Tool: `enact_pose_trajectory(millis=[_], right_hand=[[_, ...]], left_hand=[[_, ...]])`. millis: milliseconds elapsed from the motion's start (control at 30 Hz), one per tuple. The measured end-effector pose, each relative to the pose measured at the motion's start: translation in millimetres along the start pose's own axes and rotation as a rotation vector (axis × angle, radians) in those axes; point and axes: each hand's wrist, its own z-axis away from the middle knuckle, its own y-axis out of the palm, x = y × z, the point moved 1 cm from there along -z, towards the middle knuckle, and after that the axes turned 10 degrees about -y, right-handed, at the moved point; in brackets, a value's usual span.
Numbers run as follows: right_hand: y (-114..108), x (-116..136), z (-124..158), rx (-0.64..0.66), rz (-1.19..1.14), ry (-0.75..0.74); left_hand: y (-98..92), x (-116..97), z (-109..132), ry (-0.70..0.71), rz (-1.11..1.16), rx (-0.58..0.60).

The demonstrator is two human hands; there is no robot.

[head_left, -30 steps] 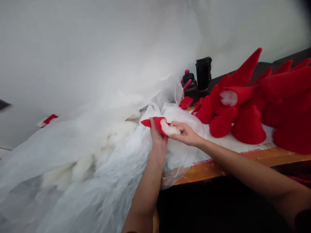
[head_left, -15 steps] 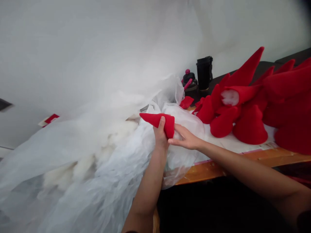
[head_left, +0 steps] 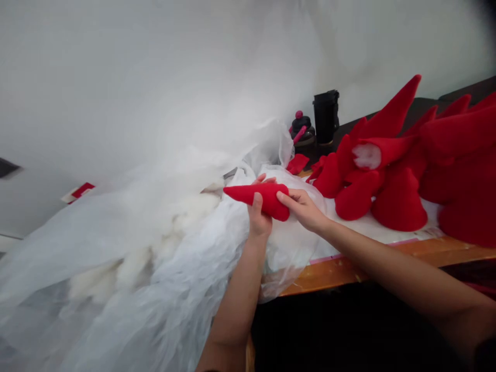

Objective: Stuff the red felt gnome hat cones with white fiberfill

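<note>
A red cone-shaped cloth hat (head_left: 253,195) lies across both hands, its narrow tip pointing left and its wide end to the right. From below, my left hand (head_left: 260,217) cradles the middle, thumb on the near side and fingers showing behind the top. At the wide end, my right hand (head_left: 306,207) pinches the rim with its thumb on the front. The opening of the hat faces away, so what is inside it is hidden. Beneath the hands lies crumpled translucent plastic (head_left: 287,253).
A large plastic bag (head_left: 182,289) with white fluffy stuffing (head_left: 134,268) fills the left side. Several red cones (head_left: 399,204) stand on the right of the wooden-edged table (head_left: 321,276). One lying cone (head_left: 395,150) shows stuffing. Behind are a black cup (head_left: 325,116) and a dark jar (head_left: 302,129).
My right hand has gone from the hat's opening to gripping its rim. The hat's wide end now extends further right, and my left fingers have loosened and show above it.
</note>
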Motion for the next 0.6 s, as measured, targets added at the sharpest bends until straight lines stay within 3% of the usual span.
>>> enact_pose_trajectory(millis=[67,133,233,333,600], right_hand=[[3,2,1,0.017,0.145,-0.135],[6,1,4,0.031,0.127,-0.145],[9,-3,7,0.080,-0.152,0.045],[9,-3,7,0.149,-0.369,0.219],[2,2,0,0.107,-0.396,0.345]], left_hand=[[-1.4,-4,-2,0.073,0.026,-0.087],[-2.4,-5,-4,0.079,0.016,-0.151],[-3.4,-2,-5,0.048,-0.040,-0.184],[-5.0,5,-4,0.018,-0.108,-0.132],[-9.4,20,0,-0.040,-0.202,-0.022]])
